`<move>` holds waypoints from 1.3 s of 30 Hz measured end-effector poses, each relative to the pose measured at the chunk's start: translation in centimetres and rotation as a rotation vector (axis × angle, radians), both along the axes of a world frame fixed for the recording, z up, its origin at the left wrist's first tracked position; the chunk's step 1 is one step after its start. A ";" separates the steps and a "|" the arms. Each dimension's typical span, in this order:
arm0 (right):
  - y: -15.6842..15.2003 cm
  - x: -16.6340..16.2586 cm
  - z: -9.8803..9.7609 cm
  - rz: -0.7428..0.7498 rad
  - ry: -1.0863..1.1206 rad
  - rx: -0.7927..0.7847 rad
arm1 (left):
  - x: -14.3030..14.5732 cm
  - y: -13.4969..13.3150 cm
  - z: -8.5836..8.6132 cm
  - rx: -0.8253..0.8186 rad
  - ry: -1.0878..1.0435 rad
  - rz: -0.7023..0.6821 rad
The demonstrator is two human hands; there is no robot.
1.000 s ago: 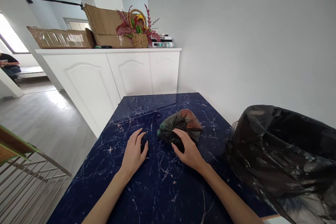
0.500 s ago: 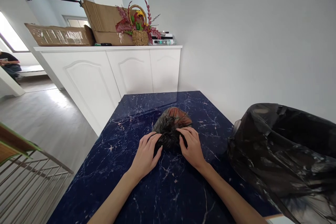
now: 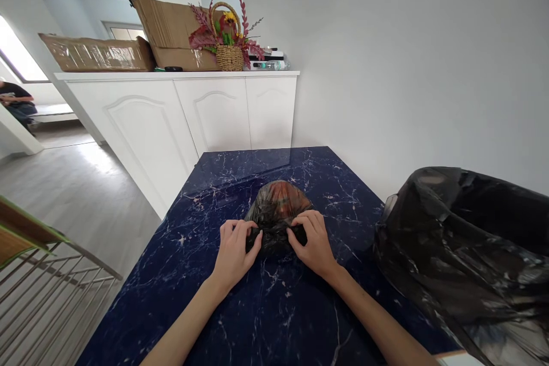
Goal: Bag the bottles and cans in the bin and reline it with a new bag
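Observation:
A small black plastic bag (image 3: 278, 209), stuffed and with something reddish showing through its top, lies in the middle of a dark blue marble table (image 3: 240, 309). My left hand (image 3: 234, 251) pinches the bag's near left edge with curled fingers. My right hand (image 3: 313, 243) grips the near right edge the same way. Between the two hands the plastic is bunched into a tight fold. Both forearms reach in from the bottom of the view.
A large black bin bag (image 3: 463, 257) fills the right side by the white wall. Beyond the table stands a white cabinet (image 3: 180, 114) carrying cardboard boxes (image 3: 98, 54) and a flower basket (image 3: 227, 40). A railing (image 3: 47, 286) is at lower left; a seated person (image 3: 15, 100) is far left.
My left hand came off the tabletop and closed on the bag. The bag turned and slid towards me. Both hands now pinch its near edge.

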State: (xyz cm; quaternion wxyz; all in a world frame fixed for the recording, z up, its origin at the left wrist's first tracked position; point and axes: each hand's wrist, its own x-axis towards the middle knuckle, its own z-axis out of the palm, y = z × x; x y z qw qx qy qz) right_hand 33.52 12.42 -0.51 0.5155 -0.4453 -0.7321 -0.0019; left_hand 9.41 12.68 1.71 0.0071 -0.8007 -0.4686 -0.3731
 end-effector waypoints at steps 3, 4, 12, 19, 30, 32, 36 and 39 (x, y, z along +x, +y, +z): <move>0.1 0.1 -0.1 -0.053 0.094 -0.019 | -0.1 0.4 -0.3 0.004 -0.070 0.051; 0.2 0.2 -0.2 -0.068 0.128 -0.026 | -0.2 0.5 -0.4 0.006 -0.094 0.075; 0.4 0.5 -0.2 -0.134 0.351 -0.112 | -2.0 2.0 -0.9 -0.032 -0.367 0.319; 0.5 0.9 -0.3 -0.166 0.419 -0.127 | -3.4 2.6 -1.3 -0.025 -0.474 0.390; -0.2 0.7 0.1 -0.111 0.169 -0.014 | -0.8 -0.4 1.0 0.211 0.146 -0.102; -0.2 0.8 0.0 -0.143 0.219 -0.059 | -0.9 -0.3 0.9 0.203 0.181 -0.074; 0.3 1.2 -0.6 -0.230 0.315 -0.104 | -1.3 -0.1 0.6 0.278 0.184 -0.105; 0.7 1.5 -0.8 -0.278 0.375 -0.119 | -1.4 -0.3 0.7 0.349 0.159 -0.172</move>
